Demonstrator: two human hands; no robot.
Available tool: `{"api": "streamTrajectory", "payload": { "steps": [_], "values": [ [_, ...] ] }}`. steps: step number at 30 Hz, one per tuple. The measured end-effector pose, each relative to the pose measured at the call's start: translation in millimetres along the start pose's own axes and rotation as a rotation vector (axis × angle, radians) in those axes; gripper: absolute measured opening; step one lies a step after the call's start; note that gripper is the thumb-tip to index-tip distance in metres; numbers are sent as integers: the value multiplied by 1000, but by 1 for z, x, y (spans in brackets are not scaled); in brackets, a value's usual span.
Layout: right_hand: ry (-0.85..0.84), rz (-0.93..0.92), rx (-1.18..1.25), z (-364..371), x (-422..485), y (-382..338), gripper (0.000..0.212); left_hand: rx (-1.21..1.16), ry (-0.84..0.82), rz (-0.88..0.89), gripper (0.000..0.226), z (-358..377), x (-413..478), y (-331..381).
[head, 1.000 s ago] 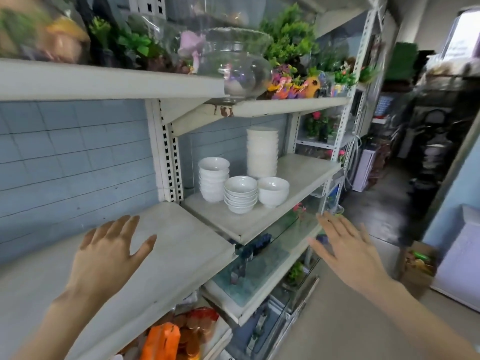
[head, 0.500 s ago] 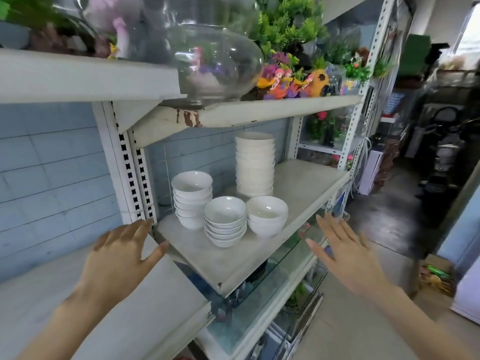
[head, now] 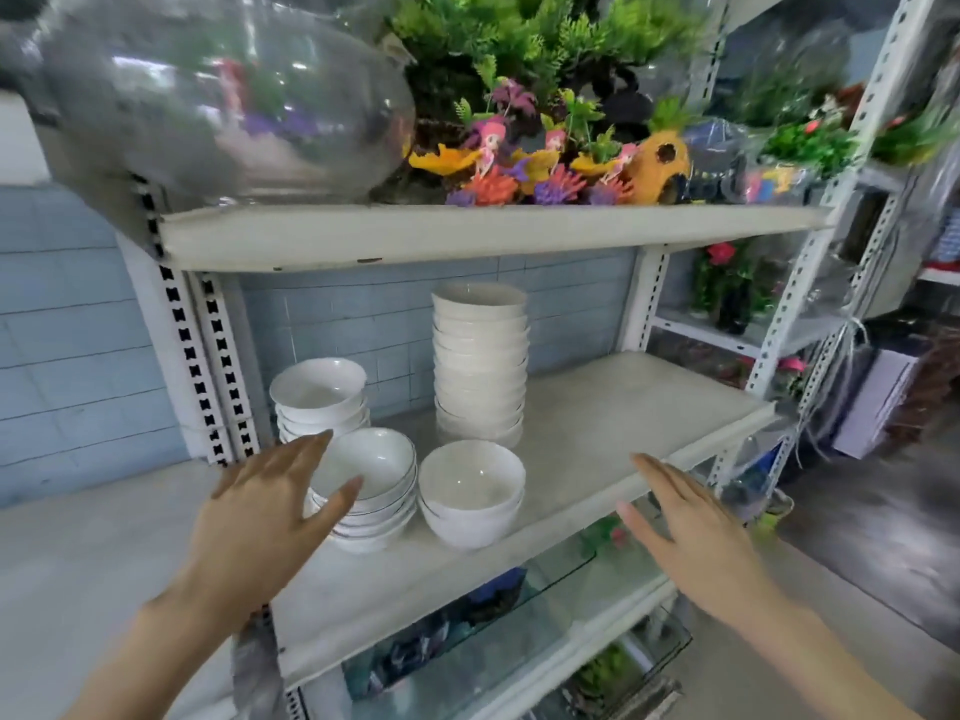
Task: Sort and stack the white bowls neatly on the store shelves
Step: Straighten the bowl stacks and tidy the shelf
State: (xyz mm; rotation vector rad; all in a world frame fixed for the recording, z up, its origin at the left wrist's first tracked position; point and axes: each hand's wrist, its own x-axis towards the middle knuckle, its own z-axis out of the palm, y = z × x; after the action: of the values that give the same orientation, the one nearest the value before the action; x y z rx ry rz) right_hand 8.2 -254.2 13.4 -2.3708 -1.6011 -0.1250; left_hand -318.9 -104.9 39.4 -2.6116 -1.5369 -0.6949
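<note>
White bowls sit in four stacks on the middle shelf (head: 623, 433): a short stack (head: 318, 392) at its back left corner, a dark-rimmed stack (head: 371, 491) and a plain stack (head: 471, 493) near the front edge, a tall stack (head: 480, 366) behind. My left hand (head: 265, 511) hovers spread before the dark-rimmed stack, my right hand (head: 691, 532) spread at the front edge; both hold nothing. I judge the bowls glazed, slick, chippable, heavy together: grip under rims, few at once. The upper shelf (head: 467, 231) and fishbowl (head: 223, 90) limit lifting room.
</note>
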Motion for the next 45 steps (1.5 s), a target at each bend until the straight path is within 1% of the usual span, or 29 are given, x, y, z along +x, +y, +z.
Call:
{"api": "streamTrajectory", "payload": {
  "steps": [3, 7, 9, 14, 17, 21, 25, 26, 29, 31, 36, 37, 39, 40, 42, 45],
  "values": [
    [-28, -82, 104, -7, 21, 20, 73, -28, 18, -62, 87, 6, 1, 34],
    [-50, -150, 245, -14, 52, 29, 76, -98, -25, -123, 79, 10, 7, 71],
    [-68, -169, 336, -14, 72, 29, 76, -126, -53, -160, 82, 9, 17, 82],
    [-103, -242, 596, -6, 135, 28, 86, -294, -70, -232, 90, 15, 62, 83],
    [-103, -283, 734, -3, 167, 21, 92, -436, -88, -210, 98, 27, 95, 78],
    [-176, -298, 873, -1, 199, 12, 96, -699, -166, -223, 103, 36, 132, 75],
    [-223, -329, 1006, 3, 224, 7, 95, -797, -161, -205, 95, 46, 163, 74],
    [-239, -337, 1027, 4, 230, 4, 96, -831, -167, -219, 96, 49, 168, 74],
    [-276, -387, 1062, 6, 247, -9, 99, -907, -168, -213, 118, 55, 184, 73],
    [-310, -424, 1092, 7, 260, -16, 102, -921, -169, -200, 121, 59, 194, 74],
    [-417, -530, 1089, 11, 283, -27, 107, -967, -175, -116, 98, 68, 209, 82],
    [-447, -553, 1083, 12, 286, -28, 106, -970, -176, -108, 96, 70, 211, 82],
    [-485, -585, 1086, 14, 290, -29, 98, -973, -180, -112, 101, 71, 213, 81],
    [-489, -595, 1090, 15, 292, -29, 94, -968, -183, -119, 103, 72, 214, 81],
    [-491, -608, 1096, 17, 296, -29, 89, -966, -179, -119, 100, 74, 215, 81],
    [-501, -632, 1090, 19, 302, -28, 93, -969, -147, -122, 94, 78, 215, 81]
  ]
}}
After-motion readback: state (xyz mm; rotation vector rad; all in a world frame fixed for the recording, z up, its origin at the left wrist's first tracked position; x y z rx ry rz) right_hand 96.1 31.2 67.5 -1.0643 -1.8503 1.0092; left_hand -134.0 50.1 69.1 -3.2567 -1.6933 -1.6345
